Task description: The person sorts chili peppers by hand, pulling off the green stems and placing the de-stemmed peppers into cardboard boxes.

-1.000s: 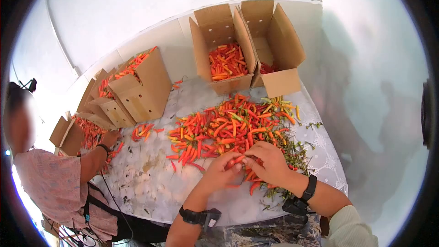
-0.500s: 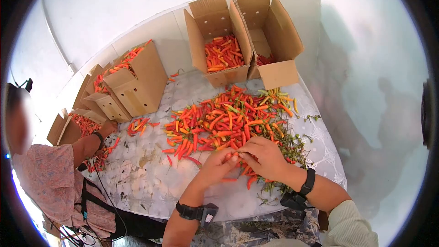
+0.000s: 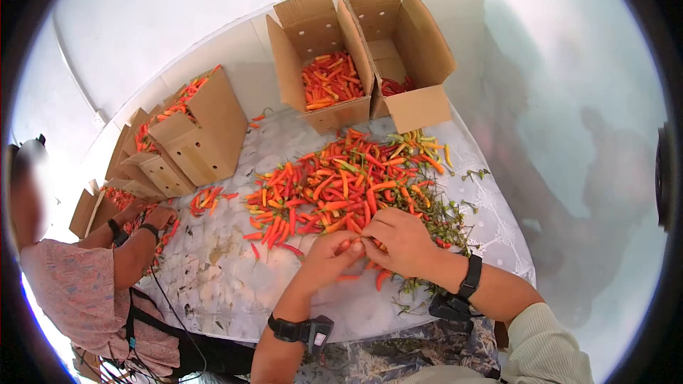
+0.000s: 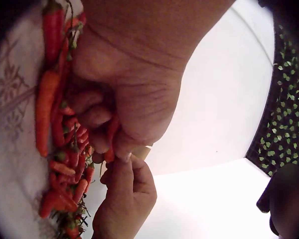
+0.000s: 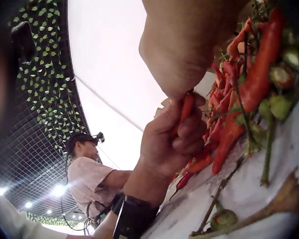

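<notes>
Curled around a red chili pepper (image 4: 112, 134) is my left hand (image 3: 329, 259), held low over the front of the chili pile (image 3: 334, 185). My right hand (image 3: 405, 242) meets it from the right, its thumb and fingertips pinching at the end of the same pepper. In the right wrist view the pepper (image 5: 187, 107) lies between the thumb and curled fingers of the left hand (image 5: 164, 142), its green end up against the right hand (image 5: 184, 55), which partly hides it. Loose red chilies lie just below both hands.
Green stems (image 3: 448, 224) are heaped right of the pile. Two open cardboard boxes stand behind it, the left box (image 3: 338, 112) holding many chilies, the right box (image 3: 420, 107) fewer. More boxes (image 3: 206, 135) line the left side, where another person (image 3: 78, 291) handles chilies. A wall rises at right.
My head view has shifted, so boxes and pile sit further up and left. My hands stay together at the pepper. The other person's second hand has come into view by their box.
</notes>
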### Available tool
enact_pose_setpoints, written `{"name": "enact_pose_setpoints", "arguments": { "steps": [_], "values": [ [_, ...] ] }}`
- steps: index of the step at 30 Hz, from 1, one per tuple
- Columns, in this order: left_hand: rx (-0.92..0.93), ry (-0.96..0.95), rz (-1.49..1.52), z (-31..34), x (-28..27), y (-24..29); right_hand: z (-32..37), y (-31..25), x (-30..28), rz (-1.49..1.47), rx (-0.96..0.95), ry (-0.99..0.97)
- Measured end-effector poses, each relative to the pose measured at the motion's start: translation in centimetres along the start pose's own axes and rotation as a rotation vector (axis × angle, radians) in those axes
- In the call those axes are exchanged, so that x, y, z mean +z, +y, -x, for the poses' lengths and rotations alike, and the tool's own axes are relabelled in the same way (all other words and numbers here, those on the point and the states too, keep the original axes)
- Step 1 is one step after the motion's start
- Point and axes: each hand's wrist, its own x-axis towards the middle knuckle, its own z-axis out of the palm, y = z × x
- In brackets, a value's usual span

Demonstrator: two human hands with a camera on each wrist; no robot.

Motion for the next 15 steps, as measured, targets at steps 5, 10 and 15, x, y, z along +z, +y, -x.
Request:
{"name": "enact_pose_setpoints", "arguments": {
  "steps": [5, 10, 15],
  "values": [
    [-0.043, 0.054, 0.071, 0.3, 0.3, 1.3, 0.1, 0.3, -0.3, -0.052, 0.100, -0.005],
    [-0.067, 0.198, 0.313, 0.0, -0.3, 1.3, -0.4, 1.1, -0.6, -0.180, 0.352, 0.109],
    [-0.016, 0.318, 0.359, 0.0, -0.7, 1.2, -0.5, 1.2, -1.1, -0.097, 0.300, 0.009]
  ]
}}
